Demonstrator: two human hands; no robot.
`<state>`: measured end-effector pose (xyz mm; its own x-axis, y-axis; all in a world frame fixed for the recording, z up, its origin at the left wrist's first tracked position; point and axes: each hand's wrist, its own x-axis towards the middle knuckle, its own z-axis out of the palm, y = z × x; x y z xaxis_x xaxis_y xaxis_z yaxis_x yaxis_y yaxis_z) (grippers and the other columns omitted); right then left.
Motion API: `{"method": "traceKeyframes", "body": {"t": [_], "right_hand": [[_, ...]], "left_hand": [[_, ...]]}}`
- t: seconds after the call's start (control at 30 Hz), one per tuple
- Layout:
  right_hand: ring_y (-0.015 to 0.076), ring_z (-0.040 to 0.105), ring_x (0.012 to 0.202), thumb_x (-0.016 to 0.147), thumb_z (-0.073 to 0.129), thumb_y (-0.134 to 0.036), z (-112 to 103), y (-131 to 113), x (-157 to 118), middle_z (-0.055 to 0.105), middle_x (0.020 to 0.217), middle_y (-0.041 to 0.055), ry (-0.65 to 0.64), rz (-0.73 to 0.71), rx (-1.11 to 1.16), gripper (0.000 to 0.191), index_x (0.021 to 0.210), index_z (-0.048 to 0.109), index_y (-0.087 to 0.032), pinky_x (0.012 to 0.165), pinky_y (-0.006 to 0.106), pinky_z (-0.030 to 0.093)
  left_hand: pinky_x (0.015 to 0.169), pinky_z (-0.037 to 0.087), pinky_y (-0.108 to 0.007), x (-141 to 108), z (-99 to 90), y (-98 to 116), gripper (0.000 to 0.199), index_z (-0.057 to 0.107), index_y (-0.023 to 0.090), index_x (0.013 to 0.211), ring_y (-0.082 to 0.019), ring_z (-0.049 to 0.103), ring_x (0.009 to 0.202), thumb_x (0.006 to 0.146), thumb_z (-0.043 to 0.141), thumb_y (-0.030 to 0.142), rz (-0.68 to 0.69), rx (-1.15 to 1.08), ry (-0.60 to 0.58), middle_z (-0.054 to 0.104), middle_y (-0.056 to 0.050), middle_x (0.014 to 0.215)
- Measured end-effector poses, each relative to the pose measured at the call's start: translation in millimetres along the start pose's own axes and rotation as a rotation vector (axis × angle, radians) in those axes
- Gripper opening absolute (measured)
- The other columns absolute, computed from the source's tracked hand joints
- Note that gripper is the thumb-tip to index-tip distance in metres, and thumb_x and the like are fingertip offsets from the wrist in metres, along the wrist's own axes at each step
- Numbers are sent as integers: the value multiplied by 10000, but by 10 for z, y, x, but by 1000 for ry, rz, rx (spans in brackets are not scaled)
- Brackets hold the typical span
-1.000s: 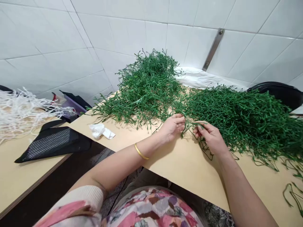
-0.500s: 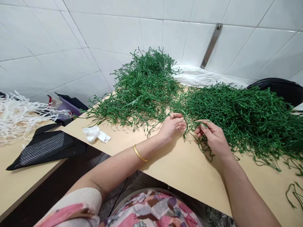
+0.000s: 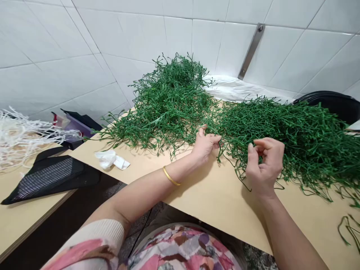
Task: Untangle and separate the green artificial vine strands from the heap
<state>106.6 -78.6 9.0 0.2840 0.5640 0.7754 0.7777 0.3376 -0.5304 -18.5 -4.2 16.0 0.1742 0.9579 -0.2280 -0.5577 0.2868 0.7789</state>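
Thin, cord-like green strands with small forked tips lie in a tall left heap [image 3: 174, 93] and a long right heap [image 3: 281, 127]. My left hand [image 3: 205, 146] is at the front edge between them, thumb raised and apart from its bent fingers. A few strands touch or pass under those fingertips; I see none gripped. In front of the right heap, my right hand [image 3: 264, 163] is raised with its fingers curled in and the thumb tip close to the index finger. Whatever it may hold there is too small to make out.
A crumpled white tissue [image 3: 111, 159] lies on the tan tabletop [image 3: 208, 202]. Loose green strands [image 3: 348, 228] are at far right. Another table at left carries white strands [image 3: 25, 135] and a black mesh piece [image 3: 50, 176]. White sheeting [image 3: 239, 88] lines the tiled wall.
My right hand has drawn back toward me and turned, its fingers curling in; the strand seen at its fingertips no longer shows. My left thumb has lifted away from the fingers.
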Motion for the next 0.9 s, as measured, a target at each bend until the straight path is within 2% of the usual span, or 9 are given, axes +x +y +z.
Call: {"method": "traceKeyframes", "body": {"t": [0.1,0.17,0.23,0.33,0.4,0.57,0.7,0.8,0.9], "right_hand": [[119,491,647,823,493,-228,22,-96,-70,535,701,15,-219,-44,-4,104,767,563,-176,606,252,403],[106,470,589,824,505,-282,70,-113,-110,545,685,8,-369,44,-12,147,767,583,-170,577,245,385],[98,448,559,812,520,-349,119,-99,-124,558,704,9,-425,178,11,197,793,596,-168,551,243,371],[92,418,522,807,514,-388,157,-62,-103,531,637,-10,-452,358,136,235,781,590,-167,520,235,351],[92,412,514,810,504,-380,159,-46,-83,502,592,-21,-449,414,194,232,762,581,-166,512,233,345],[96,451,536,816,505,-341,133,-56,-62,507,624,-19,-341,354,186,175,753,547,-184,522,234,364],[88,432,459,829,502,-359,110,-74,-20,472,522,-44,-287,446,290,182,757,521,-192,464,224,354],[70,404,425,819,523,-379,89,-47,27,471,508,-49,-223,525,370,215,727,514,-185,420,207,322],[58,395,415,813,536,-380,76,-7,53,464,490,-55,-197,572,402,224,713,518,-180,409,192,313]], "left_hand": [[582,433,-215,20,3,-49,642,336,241,1136,-54,463,509,609,591,-20,58,-56,-35,397,101,571],[577,417,-203,9,-10,-77,637,357,253,1111,-53,467,521,593,614,-12,75,-78,-68,407,98,581],[567,400,-190,-15,-25,-90,608,378,256,1078,-52,472,534,588,628,-2,85,-70,-95,428,91,598],[560,404,-190,-50,-44,-84,525,393,249,1043,-55,476,541,619,607,27,85,-50,-137,442,82,611],[563,423,-202,-65,-55,-73,502,395,246,1040,-59,480,535,628,593,39,78,-31,-168,445,82,608],[560,461,-249,-90,-74,-44,543,334,228,1099,-93,517,490,640,564,53,-3,74,-213,470,84,544],[479,415,-225,-91,-83,-20,378,363,201,1042,-113,531,448,725,569,203,-98,273,-196,514,48,523],[431,320,-188,-106,-100,7,155,448,190,826,-69,429,393,751,563,262,70,454,-153,452,61,472],[486,313,-200,-167,-127,26,174,471,175,622,-64,372,458,751,562,248,402,629,-160,400,47,483]]}}
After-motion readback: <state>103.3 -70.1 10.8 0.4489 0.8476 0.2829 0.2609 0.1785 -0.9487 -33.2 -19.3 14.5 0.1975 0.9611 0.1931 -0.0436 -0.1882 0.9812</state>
